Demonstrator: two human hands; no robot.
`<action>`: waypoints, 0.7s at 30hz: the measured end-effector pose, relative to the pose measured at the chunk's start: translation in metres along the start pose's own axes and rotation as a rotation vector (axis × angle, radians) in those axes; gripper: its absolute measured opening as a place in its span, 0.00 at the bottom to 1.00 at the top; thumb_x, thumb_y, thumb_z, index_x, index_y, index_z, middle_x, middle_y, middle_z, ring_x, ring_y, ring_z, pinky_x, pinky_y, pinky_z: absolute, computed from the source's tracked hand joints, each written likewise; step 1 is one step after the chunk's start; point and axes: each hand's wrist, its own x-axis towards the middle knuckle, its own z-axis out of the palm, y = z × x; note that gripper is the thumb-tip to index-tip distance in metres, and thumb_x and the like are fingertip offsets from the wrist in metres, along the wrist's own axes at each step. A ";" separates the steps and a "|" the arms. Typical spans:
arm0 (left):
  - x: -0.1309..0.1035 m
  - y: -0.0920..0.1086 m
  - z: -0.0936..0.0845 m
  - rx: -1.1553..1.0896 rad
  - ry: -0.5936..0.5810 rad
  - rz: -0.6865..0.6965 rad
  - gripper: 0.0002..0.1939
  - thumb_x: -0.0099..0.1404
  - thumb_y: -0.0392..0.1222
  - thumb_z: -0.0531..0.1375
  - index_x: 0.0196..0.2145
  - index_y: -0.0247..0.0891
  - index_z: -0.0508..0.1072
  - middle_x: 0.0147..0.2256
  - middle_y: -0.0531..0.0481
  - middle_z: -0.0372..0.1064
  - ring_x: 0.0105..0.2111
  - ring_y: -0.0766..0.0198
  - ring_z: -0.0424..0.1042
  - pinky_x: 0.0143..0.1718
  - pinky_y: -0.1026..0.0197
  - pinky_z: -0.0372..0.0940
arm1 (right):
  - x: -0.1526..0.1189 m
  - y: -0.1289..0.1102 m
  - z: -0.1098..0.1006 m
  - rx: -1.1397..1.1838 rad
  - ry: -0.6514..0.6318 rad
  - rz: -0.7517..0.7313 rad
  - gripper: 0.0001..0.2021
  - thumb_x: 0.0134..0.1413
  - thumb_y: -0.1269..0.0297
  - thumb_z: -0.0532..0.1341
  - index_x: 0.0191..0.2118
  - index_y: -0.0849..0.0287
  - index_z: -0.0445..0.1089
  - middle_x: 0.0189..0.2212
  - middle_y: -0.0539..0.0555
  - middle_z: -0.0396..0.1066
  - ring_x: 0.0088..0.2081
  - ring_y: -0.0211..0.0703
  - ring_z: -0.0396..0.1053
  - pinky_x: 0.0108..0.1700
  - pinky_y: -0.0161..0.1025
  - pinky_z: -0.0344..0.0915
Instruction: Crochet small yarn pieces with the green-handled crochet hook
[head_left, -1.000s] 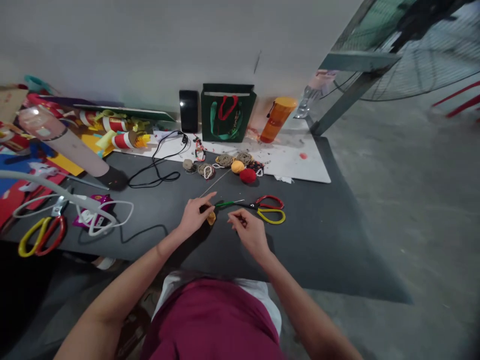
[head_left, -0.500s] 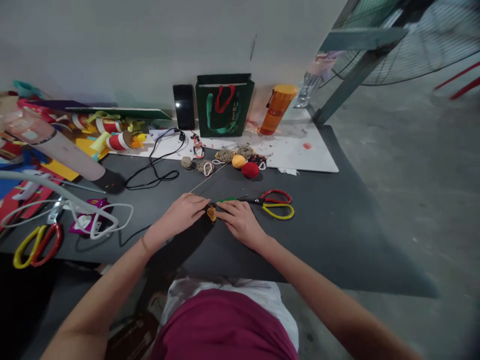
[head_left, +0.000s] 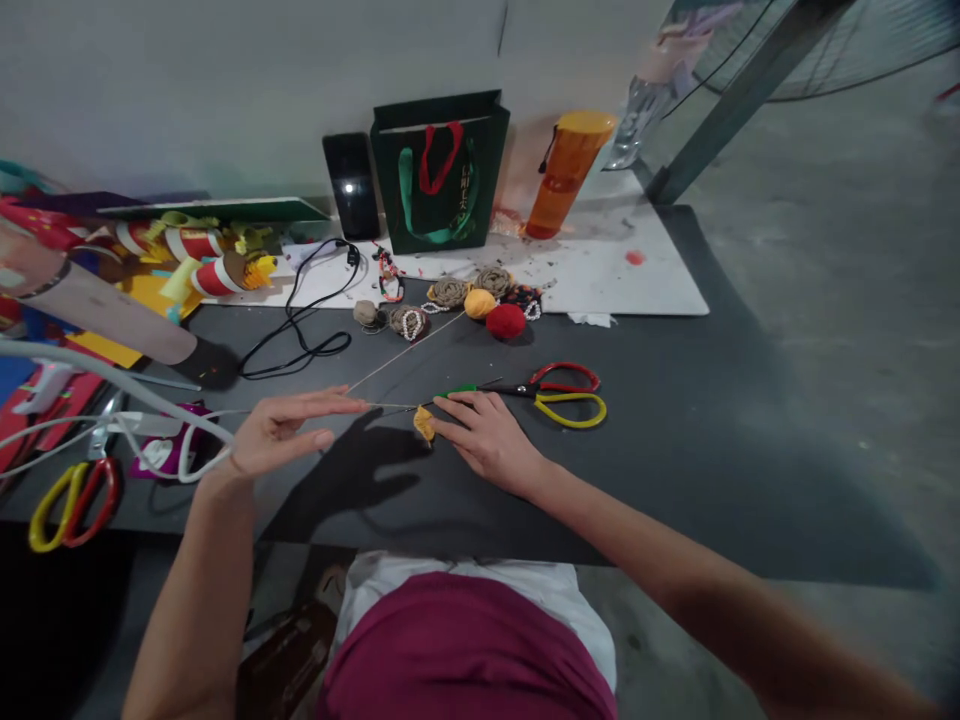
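Note:
My left hand (head_left: 289,430) is raised over the dark table, index finger straight and thumb apart, other fingers partly curled. A thin strand of yarn (head_left: 405,351) runs taut from the balls at the back to its fingers, then across toward a small yellow crocheted piece (head_left: 424,424). My right hand (head_left: 487,440) lies low on the table, fingertips pinching that piece at its right edge. A thin green-handled tool (head_left: 456,391), like a crochet hook, shows just above the right fingers; its grip is partly hidden. Scissors (head_left: 551,394) with red and yellow handles lie beyond.
Yellow (head_left: 480,303) and red (head_left: 506,321) balls sit behind my hands. A green gift bag (head_left: 442,175), phone (head_left: 352,187) and orange bottle (head_left: 568,178) stand by the wall. Left lie a black cord (head_left: 296,325), white cable (head_left: 161,405) and second scissors (head_left: 79,500).
My left hand has moved left, away from the yellow piece, and turned with its thumb apart, drawing the yarn out. The right hand stays by the piece. The view has shifted slightly.

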 end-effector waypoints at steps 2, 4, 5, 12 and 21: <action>-0.009 -0.008 -0.002 -0.086 0.003 -0.006 0.18 0.59 0.57 0.65 0.44 0.48 0.82 0.45 0.47 0.80 0.57 0.45 0.69 0.60 0.38 0.56 | 0.000 0.000 0.001 0.007 -0.003 -0.001 0.18 0.60 0.74 0.58 0.53 0.54 0.73 0.56 0.61 0.72 0.55 0.57 0.64 0.49 0.52 0.60; -0.019 -0.016 -0.005 -0.143 -0.007 -0.075 0.21 0.60 0.60 0.63 0.45 0.49 0.81 0.46 0.49 0.79 0.53 0.47 0.72 0.56 0.40 0.59 | -0.001 0.001 0.001 -0.002 -0.004 -0.005 0.18 0.60 0.74 0.58 0.53 0.54 0.73 0.56 0.61 0.72 0.54 0.57 0.64 0.48 0.52 0.60; -0.023 -0.019 -0.007 -0.160 -0.005 -0.086 0.23 0.59 0.63 0.63 0.45 0.49 0.81 0.46 0.49 0.79 0.49 0.48 0.74 0.54 0.42 0.62 | -0.001 0.001 0.001 -0.010 -0.001 -0.008 0.18 0.60 0.74 0.58 0.53 0.55 0.73 0.56 0.61 0.72 0.54 0.57 0.64 0.48 0.52 0.60; -0.035 -0.009 -0.007 0.172 0.023 -0.215 0.15 0.66 0.50 0.60 0.47 0.48 0.80 0.46 0.49 0.79 0.47 0.54 0.76 0.51 0.50 0.67 | -0.001 0.000 -0.001 -0.014 0.014 -0.020 0.18 0.59 0.76 0.58 0.53 0.57 0.72 0.56 0.63 0.71 0.55 0.58 0.64 0.48 0.52 0.61; 0.004 -0.012 0.091 0.791 -0.093 0.110 0.28 0.70 0.47 0.55 0.65 0.40 0.60 0.63 0.39 0.62 0.62 0.51 0.62 0.63 0.43 0.53 | -0.002 0.000 0.000 0.005 0.035 -0.018 0.17 0.58 0.77 0.57 0.51 0.59 0.73 0.56 0.63 0.72 0.55 0.57 0.64 0.49 0.52 0.63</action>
